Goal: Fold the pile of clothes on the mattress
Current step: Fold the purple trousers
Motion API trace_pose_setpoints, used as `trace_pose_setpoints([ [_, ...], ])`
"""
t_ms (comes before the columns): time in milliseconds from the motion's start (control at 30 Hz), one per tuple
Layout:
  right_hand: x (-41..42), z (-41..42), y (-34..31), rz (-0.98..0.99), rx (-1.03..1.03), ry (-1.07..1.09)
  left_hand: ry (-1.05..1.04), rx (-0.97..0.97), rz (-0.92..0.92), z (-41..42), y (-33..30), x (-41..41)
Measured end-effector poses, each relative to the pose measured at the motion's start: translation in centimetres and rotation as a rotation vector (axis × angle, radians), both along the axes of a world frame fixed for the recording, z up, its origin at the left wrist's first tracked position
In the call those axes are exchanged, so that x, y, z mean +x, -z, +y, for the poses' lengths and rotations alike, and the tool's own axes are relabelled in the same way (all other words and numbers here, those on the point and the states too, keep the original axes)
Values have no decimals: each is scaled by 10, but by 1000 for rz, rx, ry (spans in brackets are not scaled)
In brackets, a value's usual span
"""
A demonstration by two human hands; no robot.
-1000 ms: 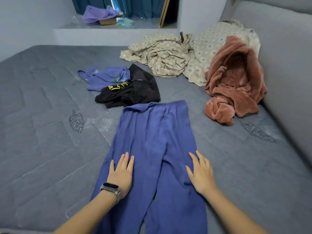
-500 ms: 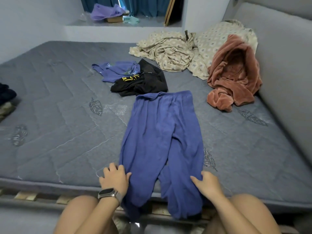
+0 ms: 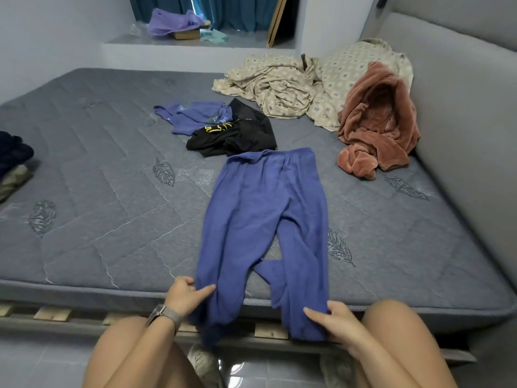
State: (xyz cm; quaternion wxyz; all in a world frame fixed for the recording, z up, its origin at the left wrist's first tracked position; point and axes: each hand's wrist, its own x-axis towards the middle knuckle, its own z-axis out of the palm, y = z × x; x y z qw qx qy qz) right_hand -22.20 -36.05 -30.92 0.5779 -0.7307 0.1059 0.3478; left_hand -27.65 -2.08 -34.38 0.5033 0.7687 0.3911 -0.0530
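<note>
We are looking at the blue trousers (image 3: 265,217), which are lying flat on the grey mattress (image 3: 112,225), waistband far from us and both legs hanging over the near edge. Our left hand (image 3: 183,296) is pinching the left leg at that edge, and our right hand (image 3: 334,322) is gripping the end of the right leg. Beyond the trousers' waistband a black garment (image 3: 237,135) and a purple top (image 3: 195,117) are lying touching each other, and a pink fleece (image 3: 375,121) is lying to the right of them.

Trousers (image 3: 265,214) lie mid-mattress (image 3: 112,219), legs hanging over near edge. Behind them, two tops (image 3: 223,130); robe (image 3: 375,121) right; possibly more clothing (image 3: 14,161) far left.
</note>
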Motion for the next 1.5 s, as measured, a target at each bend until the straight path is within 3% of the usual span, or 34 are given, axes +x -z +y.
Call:
trace_pose_setpoints([
  [100,-1,11,-9,-186,124,252,180,43,63,-6,-1,-8],
  [167,4,12,-21,-90,484,498,240,85,44,-13,-5,-12],
  [233,0,9,-40,60,854,565,232,53,-49,-18,-8,-16],
  [333,-8,1,-58,184,1010,486,209,-64,-161,-26,-20,-18],
  [433,-18,-1,-58,255,924,347,116,-219,-236,-34,-29,-18],
  [500,-23,3,-55,258,841,292,89,-343,-163,-37,-28,-20],
  [567,-28,8,-56,264,799,302,155,-442,-41,-46,-29,-27],
  [633,-30,12,-55,317,822,371,267,-402,-3,-58,-33,-34],
  [733,-35,13,-59,317,867,457,242,-439,-101,-74,-45,-43],
  [833,-40,12,-61,347,908,512,99,-755,-260,-82,-54,-54],
  [933,-47,14,-56,303,731,509,19,-996,-348,-85,-58,-64],
  [1067,-62,11,-51,420,520,422,-52,-1089,-390,-77,-55,-73],
  [1233,-64,22,-59,342,550,494,-132,-1259,-456,-73,-64,-83],
  [1400,-59,42,-71,360,627,526,-140,-1209,-539,-90,-74,-79],
  [1500,-61,66,-82,332,561,440,-179,-1239,-560,-98,-70,-73],
])
